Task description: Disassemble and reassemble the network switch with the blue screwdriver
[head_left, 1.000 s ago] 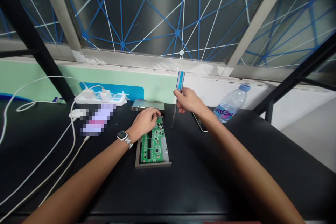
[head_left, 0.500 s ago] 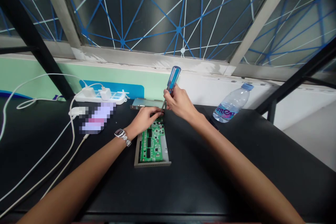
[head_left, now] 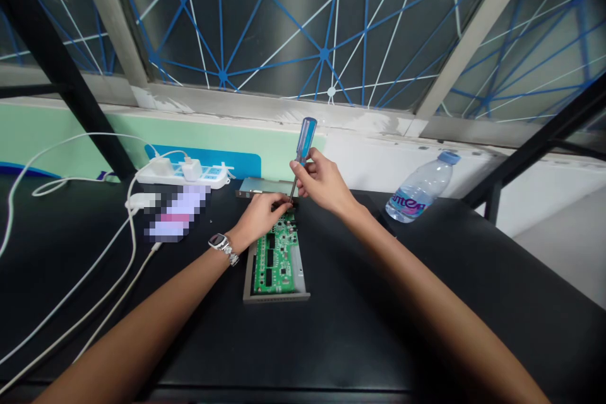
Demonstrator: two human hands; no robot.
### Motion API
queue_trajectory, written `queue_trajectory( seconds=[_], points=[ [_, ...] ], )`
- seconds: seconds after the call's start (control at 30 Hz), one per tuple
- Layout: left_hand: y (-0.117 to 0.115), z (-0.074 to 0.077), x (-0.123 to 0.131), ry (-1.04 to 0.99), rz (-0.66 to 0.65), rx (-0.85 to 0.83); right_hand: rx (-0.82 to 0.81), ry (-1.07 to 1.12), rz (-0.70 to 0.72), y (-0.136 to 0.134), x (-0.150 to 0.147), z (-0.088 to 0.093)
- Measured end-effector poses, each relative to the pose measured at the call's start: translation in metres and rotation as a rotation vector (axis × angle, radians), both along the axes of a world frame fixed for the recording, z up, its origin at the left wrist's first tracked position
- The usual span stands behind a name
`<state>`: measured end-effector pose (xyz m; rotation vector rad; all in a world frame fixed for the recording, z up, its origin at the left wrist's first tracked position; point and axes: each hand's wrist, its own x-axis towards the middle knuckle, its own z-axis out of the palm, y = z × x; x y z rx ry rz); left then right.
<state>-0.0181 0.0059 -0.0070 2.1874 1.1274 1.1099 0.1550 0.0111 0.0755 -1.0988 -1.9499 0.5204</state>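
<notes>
Right hand (head_left: 323,182) pinching blue screwdriver (head_left: 305,141), left hand (head_left: 259,214) curled, seemingly on circuit board (head_left: 277,262), black bench (head_left: 213,353), blue-taped window (head_left: 284,25) behind

A circuit board (head_left: 277,262) sits in an open metal case (head_left: 277,297) on the bench (head_left: 379,328). A power strip (head_left: 182,173) lies behind left, a water bottle (head_left: 423,186) behind right.

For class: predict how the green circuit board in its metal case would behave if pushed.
The board looks stiff and likely moves with the metal case. The low, flat case probably won't roll or tip. Exposed components look fragile.
</notes>
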Motion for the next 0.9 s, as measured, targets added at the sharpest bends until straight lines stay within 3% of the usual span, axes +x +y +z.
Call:
queue_trajectory(
  seconds=[0.17,0.5,0.9],
  points=[
    [-0.001,0.0,0.001,-0.012,0.02,-0.006,0.029,0.03,-0.096,0.0,-0.002,0.0],
    [-0.002,0.001,0.001,-0.004,0.048,0.003,0.256,-0.033,-0.224,0.008,-0.013,0.002],
    [0.001,-0.001,0.001,0.052,0.056,0.039,0.272,-0.16,-0.283,0.004,-0.012,0.009]
  ],
)
